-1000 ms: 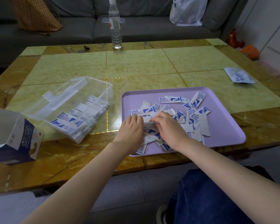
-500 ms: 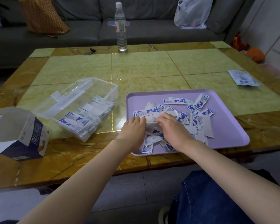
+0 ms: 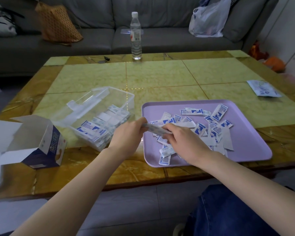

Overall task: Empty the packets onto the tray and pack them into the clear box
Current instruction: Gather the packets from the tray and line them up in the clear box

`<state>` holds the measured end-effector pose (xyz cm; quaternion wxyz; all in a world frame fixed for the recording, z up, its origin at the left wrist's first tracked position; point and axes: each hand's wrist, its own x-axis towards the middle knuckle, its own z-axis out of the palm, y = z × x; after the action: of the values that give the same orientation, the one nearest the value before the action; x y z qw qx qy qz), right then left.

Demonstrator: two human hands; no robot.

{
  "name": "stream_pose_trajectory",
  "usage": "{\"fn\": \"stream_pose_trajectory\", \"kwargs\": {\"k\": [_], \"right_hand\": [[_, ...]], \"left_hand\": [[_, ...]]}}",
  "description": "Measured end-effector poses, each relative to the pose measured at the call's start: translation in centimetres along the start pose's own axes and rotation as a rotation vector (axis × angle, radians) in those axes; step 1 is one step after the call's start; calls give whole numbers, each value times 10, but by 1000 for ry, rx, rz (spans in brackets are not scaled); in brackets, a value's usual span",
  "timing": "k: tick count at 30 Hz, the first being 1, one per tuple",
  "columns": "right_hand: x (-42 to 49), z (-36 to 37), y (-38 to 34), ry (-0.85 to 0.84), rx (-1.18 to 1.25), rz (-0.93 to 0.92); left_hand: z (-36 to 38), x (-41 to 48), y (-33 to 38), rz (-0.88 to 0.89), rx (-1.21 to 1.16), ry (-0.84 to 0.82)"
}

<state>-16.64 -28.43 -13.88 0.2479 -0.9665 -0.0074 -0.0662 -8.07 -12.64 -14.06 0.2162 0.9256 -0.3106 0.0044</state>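
Fingers (image 3: 140,120) of the left hand (image 3: 128,133) and right hand (image 3: 184,142) pinch a thin stack of packets (image 3: 154,129) between them over the tray (image 3: 245,150), with the partly filled clear box (image 3: 126,97) just left and many loose packets (image 3: 218,113) right, so packing seems roughly half done.

Pretty dim, soft indoor light, only faint shadows. The worktop (image 3: 160,77) has a mild sheen, wide-angle bending at the edges, hands slightly motion-blurred.
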Motion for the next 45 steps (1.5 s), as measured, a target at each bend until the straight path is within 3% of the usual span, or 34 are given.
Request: {"fn": "stream_pose_trajectory", "kwargs": {"k": [3, 9, 13, 15, 20, 27, 34, 39, 45], "right_hand": [[1, -6, -11, -15, 4, -6], [15, -2, -29, 66, -212, -14], [27, -2, -42, 113, -122, -39], [33, -7, -44, 135, -26, -19], [48, -19, -47, 126, 124, 35], [77, -14, -84, 130, 205, -17], [123, 25, -112, -42, 104, 55], [146, 47, -120, -291, -82, 181], [158, 65, -121, -373, -141, 306]], "left_hand": [[-8, -4, -9, -5, -33, 1], [-24, -10, -13, 60, 54, -8], [-35, -16, -21, 53, -52, 149], [-38, -17, -31, -31, -35, 206], [-40, -26, -52, -198, 29, 136], [-46, -42, -62, -179, -22, 162], [-63, -66, -76, -86, 18, 119], [-70, -74, -95, -211, 108, 216], [-67, -80, -104, -283, 105, 206]]}}
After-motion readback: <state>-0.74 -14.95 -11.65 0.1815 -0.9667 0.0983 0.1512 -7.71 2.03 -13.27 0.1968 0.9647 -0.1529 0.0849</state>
